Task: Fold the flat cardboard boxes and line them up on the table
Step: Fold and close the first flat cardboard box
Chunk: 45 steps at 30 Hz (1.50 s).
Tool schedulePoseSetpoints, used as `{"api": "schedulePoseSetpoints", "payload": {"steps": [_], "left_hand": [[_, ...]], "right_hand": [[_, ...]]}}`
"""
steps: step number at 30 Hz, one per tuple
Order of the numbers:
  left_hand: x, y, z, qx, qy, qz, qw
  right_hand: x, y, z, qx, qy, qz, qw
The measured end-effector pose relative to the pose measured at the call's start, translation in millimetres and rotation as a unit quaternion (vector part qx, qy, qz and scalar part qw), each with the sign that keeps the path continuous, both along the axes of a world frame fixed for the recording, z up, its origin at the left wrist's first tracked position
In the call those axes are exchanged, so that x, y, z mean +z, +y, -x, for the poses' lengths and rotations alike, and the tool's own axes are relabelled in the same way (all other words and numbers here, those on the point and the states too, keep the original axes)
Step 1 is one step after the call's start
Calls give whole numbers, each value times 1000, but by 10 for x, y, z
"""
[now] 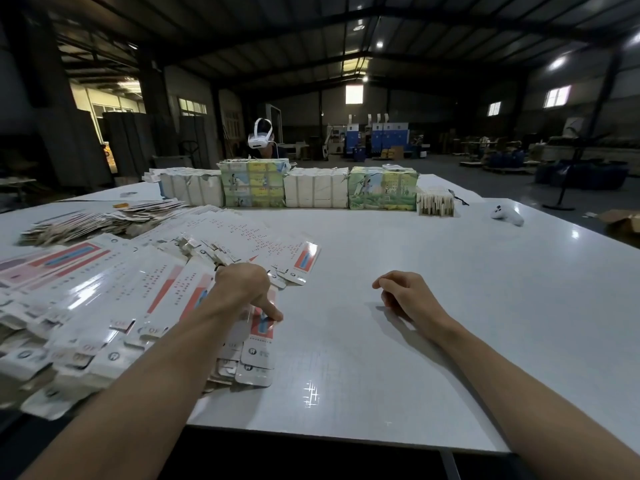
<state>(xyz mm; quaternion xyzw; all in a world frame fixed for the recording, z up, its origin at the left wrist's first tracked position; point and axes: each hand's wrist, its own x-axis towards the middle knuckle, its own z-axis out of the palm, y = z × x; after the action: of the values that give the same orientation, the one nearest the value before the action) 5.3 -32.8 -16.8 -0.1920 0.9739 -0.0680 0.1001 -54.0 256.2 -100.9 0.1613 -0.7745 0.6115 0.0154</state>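
Warehouse gloom surrounds a white table (450, 289). Flat cardboard boxes (121, 292) lie fanned in a heap over its left side. At the heap's right edge the left hand (244, 285) lays its thumb on one red-and-blue flat box (262, 329). Its fingers are hidden, so I cannot tell whether they grip. The right hand (405, 292), loosely curled, holds nothing above bare tabletop. Bundled cartons (315, 188) line the far edge.

Set in a large, dim industrial hall under a dark pitched roof (311, 22) on steel trusses, lit by a few bright ceiling lamps (557, 63) and small windows (354, 94) high in the far wall. Fronted by a wide, glossy white tabletop (450, 306) mirroring the lamps. Backed by blue machines (360, 136) at the far wall, grey floor (450, 164) with low stacked goods at right, and a brightly lit glazed area (114, 98) at left.
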Motion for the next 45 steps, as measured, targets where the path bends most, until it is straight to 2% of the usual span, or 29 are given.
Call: {"api": "schedulePoseSetpoints", "payload": {"steps": [8, 12, 16, 18, 20, 23, 25, 27, 31, 34, 36, 39, 42, 45], "left_hand": [[118, -220, -70, 31, 4, 6, 999], [203, -428, -64, 2, -4, -145, 989], [392, -427, -114, -46, 64, -322, 943], [460, -273, -102, -65, 70, -474, 875], [449, -43, -58, -87, 36, -633, 768], [190, 382, 101, -81, 11, -777, 624], [-67, 663, 234, -51, 22, -830, 556], [-314, 890, 345, -20, 49, -851, 522], [-669, 1082, 526, -29, 81, -858, 507], [-729, 1070, 584, -34, 64, -877, 475], [-750, 1055, 572, -39, 58, -869, 489], [-772, 1073, 571, -63, 82, -835, 541], [-754, 1088, 607, -93, 117, -826, 543], [-799, 1070, 644, -98, 120, -827, 540]], "right_hand": [[0, 14, -4, 3, -2, -1, 1000], [-8, 5, 7, 8, 0, -7, 1000], [-12, 3, 8, 8, 0, -7, 1000], [-9, -2, 10, 2, 5, -13, 1000], [-22, -1, 17, 4, 4, -5, 1000], [-38, 9, 34, -1, 12, 6, 1000], [-32, 10, 57, -14, 30, 12, 999], [-23, 7, 78, -30, 60, 27, 997], [-22, 25, 127, -93, 131, 11, 987], [37, 1, 167, -143, 185, -13, 972], [112, -27, 185, -154, 226, -41, 961], [252, -76, 252, -119, 271, -118, 948], [353, -123, 315, -93, 282, -204, 933], [265, -156, 329, -98, 252, -179, 946]]}}
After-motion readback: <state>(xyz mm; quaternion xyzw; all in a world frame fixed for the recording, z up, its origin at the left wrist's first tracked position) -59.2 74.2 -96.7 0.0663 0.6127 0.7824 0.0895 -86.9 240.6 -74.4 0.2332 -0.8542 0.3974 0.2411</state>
